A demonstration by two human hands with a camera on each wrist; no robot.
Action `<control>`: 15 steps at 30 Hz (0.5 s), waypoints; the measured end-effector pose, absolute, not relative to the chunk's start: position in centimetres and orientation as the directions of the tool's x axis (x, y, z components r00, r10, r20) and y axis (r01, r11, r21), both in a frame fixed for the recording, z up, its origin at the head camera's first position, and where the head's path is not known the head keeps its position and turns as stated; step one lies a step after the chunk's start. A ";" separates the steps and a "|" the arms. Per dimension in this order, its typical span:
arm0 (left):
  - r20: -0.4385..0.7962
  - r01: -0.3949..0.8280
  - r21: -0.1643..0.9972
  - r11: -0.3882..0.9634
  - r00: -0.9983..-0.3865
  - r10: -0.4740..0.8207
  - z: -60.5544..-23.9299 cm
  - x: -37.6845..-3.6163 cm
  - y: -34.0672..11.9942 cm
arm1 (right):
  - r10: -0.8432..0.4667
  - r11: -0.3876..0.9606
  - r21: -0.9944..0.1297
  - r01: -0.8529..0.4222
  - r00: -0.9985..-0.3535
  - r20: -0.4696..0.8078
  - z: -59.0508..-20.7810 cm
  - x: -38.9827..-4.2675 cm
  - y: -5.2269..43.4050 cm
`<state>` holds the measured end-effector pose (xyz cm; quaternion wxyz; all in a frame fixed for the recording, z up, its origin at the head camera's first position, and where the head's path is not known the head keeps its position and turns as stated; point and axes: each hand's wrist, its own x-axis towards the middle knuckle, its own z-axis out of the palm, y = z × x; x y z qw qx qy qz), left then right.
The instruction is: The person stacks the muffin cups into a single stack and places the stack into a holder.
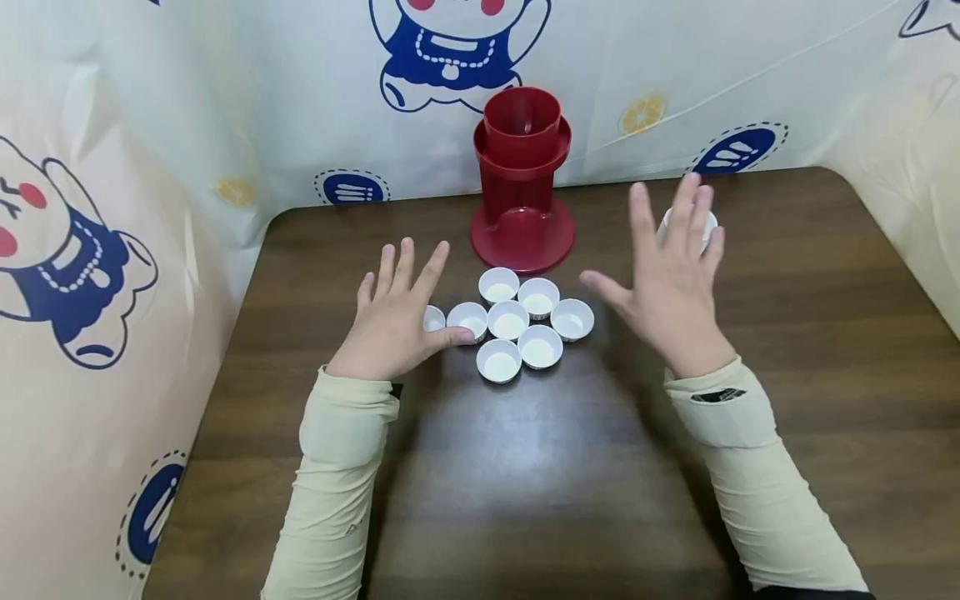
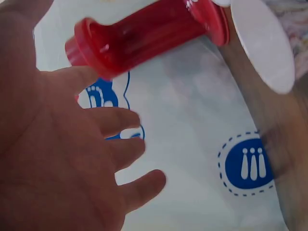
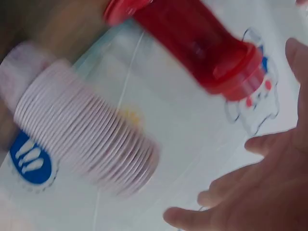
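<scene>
Going left to right on my feeds: far left, pale printed cloth [image 1: 82, 433] with blue-and-white cartoon figures, running behind the table as well. Next, cream left sleeve [image 1: 333, 475], lying over the brown wood-grain table [image 1: 450, 500] in my head view. Left hand [image 1: 390, 329] is wide, fingers straight and fanned, thumb out toward the cups; in the head view that thumb overlaps the near edge of one cup, and I can't tell whether it touches. White cups [image 1: 508, 319] sit mid-table, eight that I can count, small, round, mouths up, bunched close together; the leftmost is partly hidden by my left hand. Just behind the bunch, near the table's back edge, the red stand [image 1: 522, 242] is upright: round base, cut-away column, collar, cylinder at the top. Left wrist cam has it tilted across the top of the view, with a big white rim at upper right. Right hand [image 1: 671, 292] comes next, also wide, fingers straight, thumb pointing left toward the bunch, well apart from it. Behind its fingers is a stack of nested cups [image 3: 86, 130], mostly covered in the head view; right wrist cam gives it better, ribbed with rims, blurry, the fingertips apart from it. Cream right sleeve [image 1: 765, 483] trails off to the lower right.
</scene>
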<state>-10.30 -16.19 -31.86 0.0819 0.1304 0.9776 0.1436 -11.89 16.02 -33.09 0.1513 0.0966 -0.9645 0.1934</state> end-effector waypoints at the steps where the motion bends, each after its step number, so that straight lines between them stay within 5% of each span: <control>1: -0.152 0.207 0.314 0.927 -0.952 0.265 -31.8 -10.4 -16.5 | -0.093 0.906 -0.361 -0.223 -0.934 0.346 -33.0 -12.1 16.7; 8: -0.381 0.025 0.387 0.922 -0.906 0.185 -31.4 -10.5 -19.1 | 0.143 0.871 -0.492 -0.005 -0.954 0.262 -32.7 -13.6 21.5; 15: -0.441 -0.004 0.404 0.915 -0.877 0.191 -32.1 -10.9 -20.2 | 0.135 0.774 -0.633 0.005 -0.978 0.157 -33.8 -14.8 24.7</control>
